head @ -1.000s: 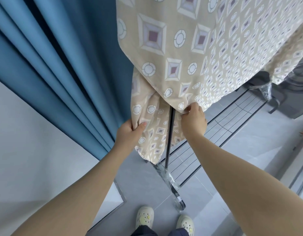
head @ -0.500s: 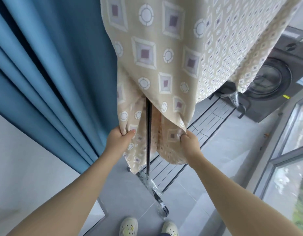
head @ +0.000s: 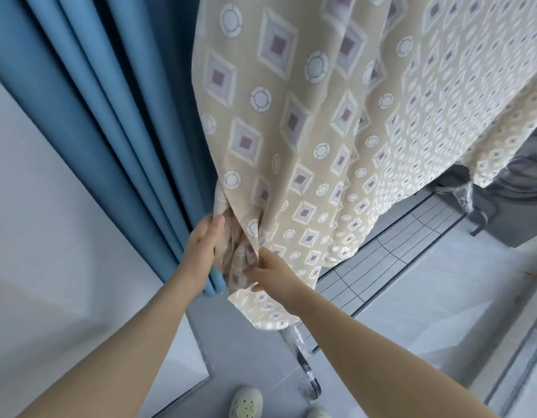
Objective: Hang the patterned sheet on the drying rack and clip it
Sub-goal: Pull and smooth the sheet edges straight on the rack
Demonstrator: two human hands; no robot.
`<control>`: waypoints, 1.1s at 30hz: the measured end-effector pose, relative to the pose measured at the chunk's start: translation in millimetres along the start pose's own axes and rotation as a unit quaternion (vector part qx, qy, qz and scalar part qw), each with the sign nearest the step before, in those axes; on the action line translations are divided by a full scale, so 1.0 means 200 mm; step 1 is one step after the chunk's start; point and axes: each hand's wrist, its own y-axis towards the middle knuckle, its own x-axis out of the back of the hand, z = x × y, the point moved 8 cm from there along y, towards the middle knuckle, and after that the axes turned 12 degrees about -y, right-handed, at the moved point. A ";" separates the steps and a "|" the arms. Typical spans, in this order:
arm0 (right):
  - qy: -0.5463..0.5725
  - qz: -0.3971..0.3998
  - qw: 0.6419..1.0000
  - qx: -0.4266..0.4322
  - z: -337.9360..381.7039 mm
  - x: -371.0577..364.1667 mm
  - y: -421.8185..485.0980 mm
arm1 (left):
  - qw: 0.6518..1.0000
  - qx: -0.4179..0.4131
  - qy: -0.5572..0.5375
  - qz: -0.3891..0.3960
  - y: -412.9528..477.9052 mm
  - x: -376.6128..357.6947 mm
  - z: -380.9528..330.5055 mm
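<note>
Both hands have drawn close together since half a second ago, bunching the sheet point(head: 291, 131) over the pole that showed between them. With arms stretched forward, the left hand point(head: 204, 244) grips a fold beside the curtain point(head: 110, 116), thumb up, and the right hand point(head: 270, 273) pinches the edge. The sheet hangs draped over the rack point(head: 390, 260).

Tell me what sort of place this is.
Probably a home laundry area, perhaps a balcony: a washer stands at the right, a sheet hangs over a drying rack, and a blue curtain hangs alongside.
</note>
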 end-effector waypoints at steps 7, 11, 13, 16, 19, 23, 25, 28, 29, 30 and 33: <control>-0.074 0.052 0.995 0.039 0.08 -0.11 0.02 | 0.985 -0.068 0.155 -0.018 0.03 0.03 -0.13; -0.099 0.028 0.994 0.035 0.08 -0.07 0.03 | 0.989 -0.060 0.116 -0.063 0.06 0.09 -0.17; -0.089 -0.012 0.995 0.040 0.10 -0.03 0.03 | 0.999 -0.024 0.035 -0.020 0.06 0.05 -0.15; -0.061 -0.065 0.994 0.062 0.15 0.02 0.04 | 0.999 -0.027 0.026 0.026 0.06 -0.01 -0.15; -0.028 -0.106 0.991 0.074 0.18 0.08 0.03 | 0.994 -0.073 0.071 -0.040 0.11 0.02 -0.19; 0.044 -0.188 0.977 0.093 0.25 0.22 0.02 | 0.987 -0.113 0.093 -0.061 0.16 0.02 -0.27; 0.086 -0.201 0.969 0.113 0.30 0.27 0.00 | 0.981 -0.146 0.116 -0.057 0.17 -0.01 -0.33; 0.107 -0.216 0.962 0.128 0.37 0.33 -0.01 | 0.965 -0.187 0.171 -0.064 0.18 -0.05 -0.40; 0.105 -0.231 0.959 0.128 0.38 0.35 -0.02 | 0.960 -0.200 0.186 -0.065 0.17 -0.07 -0.42; 0.103 -0.248 0.955 0.127 0.39 0.37 -0.02 | 0.953 -0.219 0.198 -0.068 0.16 -0.08 -0.45; 0.095 -0.284 0.945 0.129 0.44 0.44 -0.04 | 0.953 -0.217 0.192 -0.086 0.16 -0.09 -0.46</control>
